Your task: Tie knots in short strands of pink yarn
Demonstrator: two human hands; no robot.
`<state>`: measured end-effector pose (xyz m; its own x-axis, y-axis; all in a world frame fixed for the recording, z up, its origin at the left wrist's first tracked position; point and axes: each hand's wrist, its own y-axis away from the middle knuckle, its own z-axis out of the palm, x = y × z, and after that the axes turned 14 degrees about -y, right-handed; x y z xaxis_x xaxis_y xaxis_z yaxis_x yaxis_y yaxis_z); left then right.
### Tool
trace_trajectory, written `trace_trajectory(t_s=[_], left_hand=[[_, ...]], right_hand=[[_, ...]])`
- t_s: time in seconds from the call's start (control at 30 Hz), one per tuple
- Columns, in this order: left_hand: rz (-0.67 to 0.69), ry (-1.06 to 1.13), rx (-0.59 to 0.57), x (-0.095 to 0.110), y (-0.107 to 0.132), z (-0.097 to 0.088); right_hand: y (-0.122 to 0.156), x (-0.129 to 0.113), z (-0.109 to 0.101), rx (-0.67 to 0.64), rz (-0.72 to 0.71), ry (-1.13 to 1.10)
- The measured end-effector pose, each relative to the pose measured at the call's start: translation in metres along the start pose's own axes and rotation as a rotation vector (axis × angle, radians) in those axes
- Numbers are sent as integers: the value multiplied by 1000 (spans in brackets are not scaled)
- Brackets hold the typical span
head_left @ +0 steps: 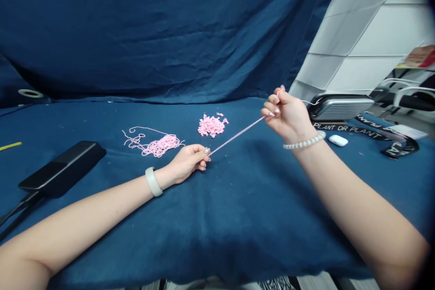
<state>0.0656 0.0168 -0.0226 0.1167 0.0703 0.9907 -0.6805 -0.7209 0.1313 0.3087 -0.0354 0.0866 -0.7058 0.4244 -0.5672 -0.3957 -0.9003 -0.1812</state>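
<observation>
A length of pink yarn [236, 135] is stretched taut between both hands above a blue cloth-covered table [217, 208]. My left hand [188, 161] rests low on the cloth and pinches the near end of the strand. My right hand [285, 113], raised and to the right, pinches the far end with its fingers curled. A loose tangle of pink yarn [154, 144] lies just beyond my left hand. A small heap of short pink yarn pieces [211, 125] sits further back, between the two hands.
A black phone-like device [63, 167] with cables lies at the left. A silver case [341, 106], a white earbud case [338, 140] and a black lettered strap [374, 133] lie at the right. Blue cloth hangs as a backdrop [170, 31].
</observation>
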Motion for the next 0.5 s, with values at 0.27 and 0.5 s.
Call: trace_trajectory(t_s=[0.27,0.5], left_hand=[[375,141,493,21,3,-12],[297,266,225,48,26,3]], right_hand=[[-2,32,-32,-128,143,555],[18,73,-39,-695,-249,1665]])
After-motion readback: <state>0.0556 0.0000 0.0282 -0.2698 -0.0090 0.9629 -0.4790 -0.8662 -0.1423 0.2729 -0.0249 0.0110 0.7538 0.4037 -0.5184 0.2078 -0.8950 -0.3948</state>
